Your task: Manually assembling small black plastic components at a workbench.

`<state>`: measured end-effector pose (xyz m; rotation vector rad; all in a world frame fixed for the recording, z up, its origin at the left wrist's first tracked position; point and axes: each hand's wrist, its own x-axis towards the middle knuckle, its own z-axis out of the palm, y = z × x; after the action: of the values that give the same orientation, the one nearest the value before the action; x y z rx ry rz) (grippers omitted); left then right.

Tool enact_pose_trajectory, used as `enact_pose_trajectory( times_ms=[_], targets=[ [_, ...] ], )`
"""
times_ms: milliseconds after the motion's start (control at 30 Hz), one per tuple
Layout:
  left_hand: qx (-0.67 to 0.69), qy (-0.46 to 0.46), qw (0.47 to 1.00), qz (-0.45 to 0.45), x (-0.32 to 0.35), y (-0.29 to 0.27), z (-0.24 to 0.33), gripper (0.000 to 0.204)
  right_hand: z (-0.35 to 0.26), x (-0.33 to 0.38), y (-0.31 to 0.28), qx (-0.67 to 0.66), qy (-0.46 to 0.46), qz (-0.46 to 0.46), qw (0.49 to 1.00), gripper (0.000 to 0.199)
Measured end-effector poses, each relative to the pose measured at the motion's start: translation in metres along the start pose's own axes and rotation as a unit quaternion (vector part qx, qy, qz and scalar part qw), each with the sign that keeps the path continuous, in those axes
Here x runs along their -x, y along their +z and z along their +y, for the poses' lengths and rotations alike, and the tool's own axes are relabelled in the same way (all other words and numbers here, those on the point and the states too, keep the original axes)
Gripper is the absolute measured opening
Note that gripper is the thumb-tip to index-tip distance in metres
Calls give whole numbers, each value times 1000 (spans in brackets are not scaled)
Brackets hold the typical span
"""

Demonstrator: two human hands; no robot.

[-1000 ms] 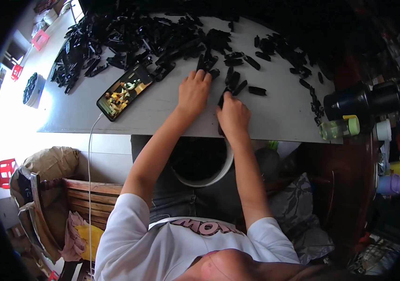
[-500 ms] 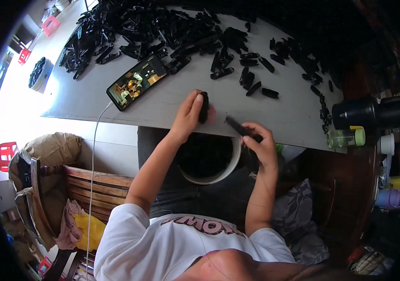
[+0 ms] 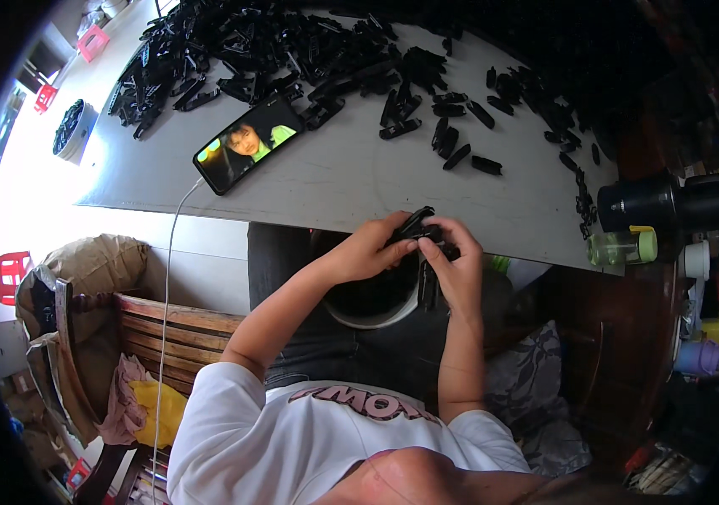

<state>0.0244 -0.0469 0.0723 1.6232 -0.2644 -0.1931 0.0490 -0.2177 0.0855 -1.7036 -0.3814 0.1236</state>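
White bowl (image 3: 351, 313) on lap, below the table's (image 3: 334, 181) near edge, contents dark, not discernible. Left hand (image 3: 365, 250) and right hand (image 3: 454, 263) both grasp black clips (image 3: 420, 227), held over the bowl at that edge. Loose clips (image 3: 292, 50) heaped along the far edge.

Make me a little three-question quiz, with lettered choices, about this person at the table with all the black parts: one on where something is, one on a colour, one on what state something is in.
1. Where does the phone lie?
A. on the grey table, by the heap of black parts
B. on the wooden bench
C. in the white bowl

2. What colour is the cap of the small clear bottle?
A. red
B. green
C. black

3. What state is the phone's screen in?
A. dark
B. cracked
C. lit, showing a picture

Answers: 1 A, it lies flat on the tabletop with a white cable running off the edge. 2 B, the cap at the bottle's right end is green. 3 C, the screen glows with a colourful picture.
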Motion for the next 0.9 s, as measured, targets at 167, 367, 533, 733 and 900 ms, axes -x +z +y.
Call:
enact_pose_trajectory(
  times_ms=[167,367,533,733,900],
  targets=[
    [-7,46,998,-32,9,3,-10,35,-2,0,-5,-46,52,-37,997,34],
    [-48,-35,998,-17,27,9,-14,30,25,7,-2,-74,91,-102,988,30],
    [-317,110,942,28,12,-20,4,34,53,34,7,-11,30,-29,999,37],
    [-501,144,778,352,-75,-108,-37,50,36,33,19,114,-65,-7,991,24],
    [-643,-68,694,316,-113,-119,-45,62,22,18,9,157,-89,-8,984,17]
  ],
)
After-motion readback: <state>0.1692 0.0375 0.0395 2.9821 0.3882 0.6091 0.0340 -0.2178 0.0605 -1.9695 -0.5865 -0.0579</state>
